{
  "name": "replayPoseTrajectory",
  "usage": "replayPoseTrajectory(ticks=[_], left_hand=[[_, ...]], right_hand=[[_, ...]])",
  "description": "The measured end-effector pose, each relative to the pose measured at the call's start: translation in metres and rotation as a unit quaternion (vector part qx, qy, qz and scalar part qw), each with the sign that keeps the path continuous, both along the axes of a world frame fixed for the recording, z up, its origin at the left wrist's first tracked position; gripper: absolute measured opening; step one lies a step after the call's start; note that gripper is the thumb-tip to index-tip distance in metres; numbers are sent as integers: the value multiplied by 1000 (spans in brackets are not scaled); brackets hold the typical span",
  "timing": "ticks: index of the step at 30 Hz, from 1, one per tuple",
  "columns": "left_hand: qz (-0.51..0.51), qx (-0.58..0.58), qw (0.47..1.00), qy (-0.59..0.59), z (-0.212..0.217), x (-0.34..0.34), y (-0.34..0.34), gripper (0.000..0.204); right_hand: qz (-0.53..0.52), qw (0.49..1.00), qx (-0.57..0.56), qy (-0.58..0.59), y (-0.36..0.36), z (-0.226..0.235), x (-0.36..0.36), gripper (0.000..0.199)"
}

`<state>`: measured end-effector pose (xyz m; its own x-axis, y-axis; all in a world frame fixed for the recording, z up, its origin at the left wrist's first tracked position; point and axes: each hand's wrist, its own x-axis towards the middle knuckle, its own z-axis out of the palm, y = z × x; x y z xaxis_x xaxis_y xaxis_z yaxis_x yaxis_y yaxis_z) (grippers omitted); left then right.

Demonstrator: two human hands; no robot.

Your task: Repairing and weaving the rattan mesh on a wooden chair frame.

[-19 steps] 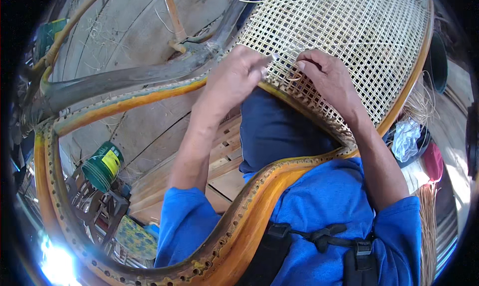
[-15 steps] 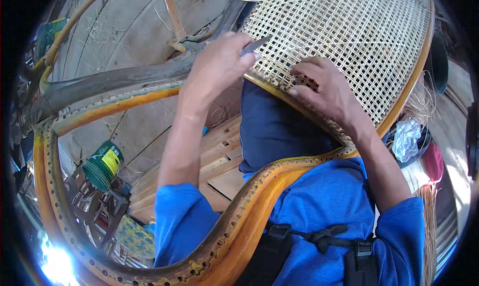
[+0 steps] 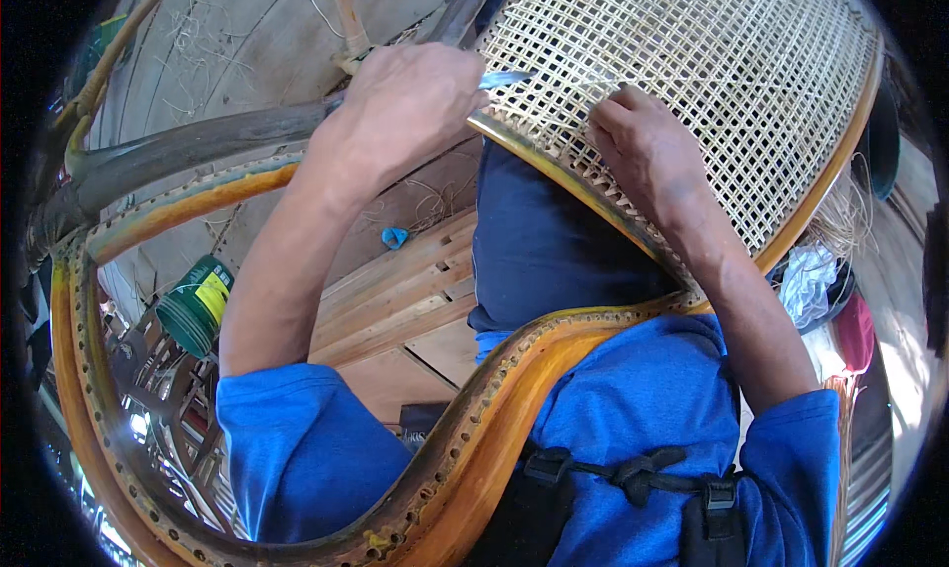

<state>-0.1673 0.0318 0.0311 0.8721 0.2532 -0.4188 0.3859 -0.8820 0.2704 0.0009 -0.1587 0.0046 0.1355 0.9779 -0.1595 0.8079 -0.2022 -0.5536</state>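
Observation:
My left hand (image 3: 420, 97) is closed around a pointed metal blade (image 3: 507, 79), its handle hidden in my fist. The blade's tip lies over the left edge of a woven cane panel (image 3: 732, 73). My right hand (image 3: 647, 152) is over the panel's near part, fingers curled and pressed together; what they pinch, if anything, is hidden. A loose, thin cane strand (image 3: 583, 81) arcs over the weave just beyond my right fingers. The panel fills part of a curved wooden frame (image 3: 554, 176), with cane ends along its near rail.
The frame's thick curved rail (image 3: 474, 409), lined with small holes, passes across my front. A grey-brown wooden limb (image 3: 217, 137) extends left. A green bucket (image 3: 188, 315), wooden slats (image 3: 395, 290) and a blue scrap (image 3: 394, 238) are below; a clear plastic bag (image 3: 809, 275) lies at right.
My left hand has moved left and turned, still gripping the blade. My right hand has shifted slightly up from the near rail, its fingers drawing closer together. The view has shifted slightly.

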Motion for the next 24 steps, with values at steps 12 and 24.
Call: replayPoseTrajectory(ticks=[12,24], left_hand=[[31,44,998,39,23,-26,-5,14],[54,-104,992,-56,71,-2,7,24]], right_hand=[[40,996,-82,-16,15,-7,12,9],[26,927,-46,372,61,32,-11,34]])
